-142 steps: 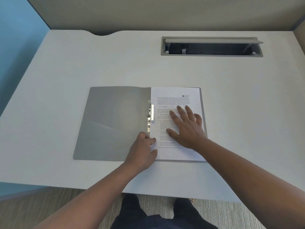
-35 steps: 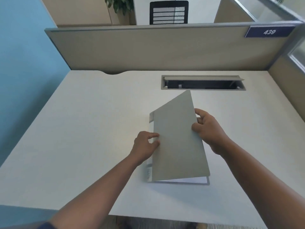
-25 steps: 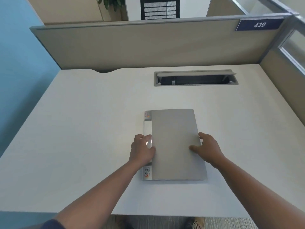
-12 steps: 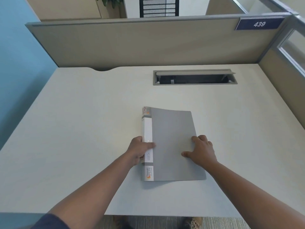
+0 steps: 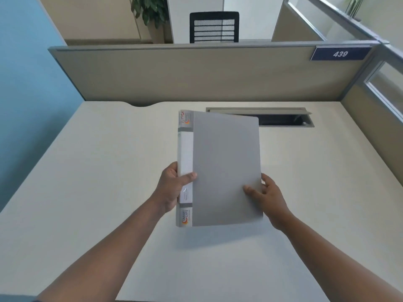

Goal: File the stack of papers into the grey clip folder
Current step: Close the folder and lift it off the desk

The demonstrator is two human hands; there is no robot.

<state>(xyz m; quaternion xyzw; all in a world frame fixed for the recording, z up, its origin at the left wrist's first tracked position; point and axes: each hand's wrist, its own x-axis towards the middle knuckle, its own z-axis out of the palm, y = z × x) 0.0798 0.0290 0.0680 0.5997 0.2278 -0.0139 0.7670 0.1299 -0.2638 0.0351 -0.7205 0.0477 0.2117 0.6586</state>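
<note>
The grey clip folder (image 5: pixel 224 166) is closed and held up off the white desk (image 5: pixel 87 182), its front cover facing me and its far end tilted upward. My left hand (image 5: pixel 172 188) grips the white-labelled spine, thumb across the cover's edge. My right hand (image 5: pixel 265 197) holds the lower right edge, thumb on the cover and fingers behind. The papers are hidden inside the closed folder.
A cable tray opening (image 5: pixel 283 118) with a raised grey lid sits at the back of the desk, partly behind the folder. A beige partition (image 5: pixel 196 73) with a "439" plate (image 5: pixel 340 53) borders the far edge. A blue wall (image 5: pixel 28 73) stands on the left.
The folder was shut over the papers and lay flat on the desk; both hands have now lifted it off the surface and raised it toward me.
</note>
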